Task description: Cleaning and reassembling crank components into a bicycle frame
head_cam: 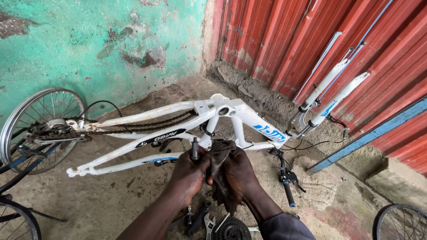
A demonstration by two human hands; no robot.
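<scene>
Your left hand (189,171) clamps the dark axle (195,150), long axis upright, tip up | right hand (238,171) grips the dirty rag (220,171) against it | both above the concrete floor (111,200), before the white bike frame (178,111)

Labels show only as stickers on the white bicycle frame (178,129) lying upside down on the ground. A long black sticker with white lettering (160,138) runs along one tube near picture centre. At about eight o'clock from it, on the lower tube, sits a thin blue sticker (161,159). At about three o'clock, on the thick tube, lies a blue striped sticker (270,132). A small blue sticker (328,110) marks the white fork leg.
</scene>
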